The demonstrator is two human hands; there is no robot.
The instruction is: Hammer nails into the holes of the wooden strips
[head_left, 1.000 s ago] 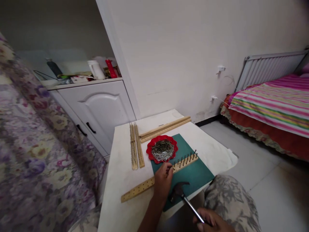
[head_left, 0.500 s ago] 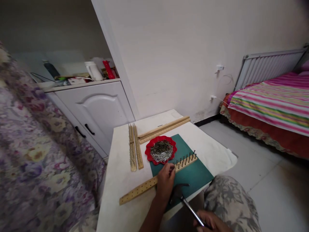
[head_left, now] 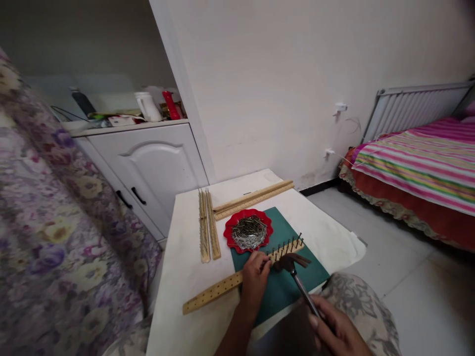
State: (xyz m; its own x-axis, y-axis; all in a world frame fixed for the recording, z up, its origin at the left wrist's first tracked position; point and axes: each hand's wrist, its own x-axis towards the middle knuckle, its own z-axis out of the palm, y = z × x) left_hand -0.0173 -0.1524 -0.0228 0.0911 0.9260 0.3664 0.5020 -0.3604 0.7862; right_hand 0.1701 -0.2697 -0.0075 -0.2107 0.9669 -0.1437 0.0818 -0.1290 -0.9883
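Observation:
My right hand grips a claw hammer by its handle. The hammer's head hangs over the green mat, just right of my left fingers. My left hand rests on a wooden strip, its thumb and finger pinched round a nail whose dark head barely shows. Holes dot the strip's left part, while several dark nails stand up from its right part, some leaning. Behind my left hand, a red scalloped dish holds a heap of loose nails.
Two strips bristling with nails lie at the table's left. Longer wooden strips lie along the back. The white table stands by a cabinet and a flowered curtain. My knee is at the right edge.
My right hand has raised the hammer and brought its head up beside the nails. My left hand stays pinched at the same spot on the strip.

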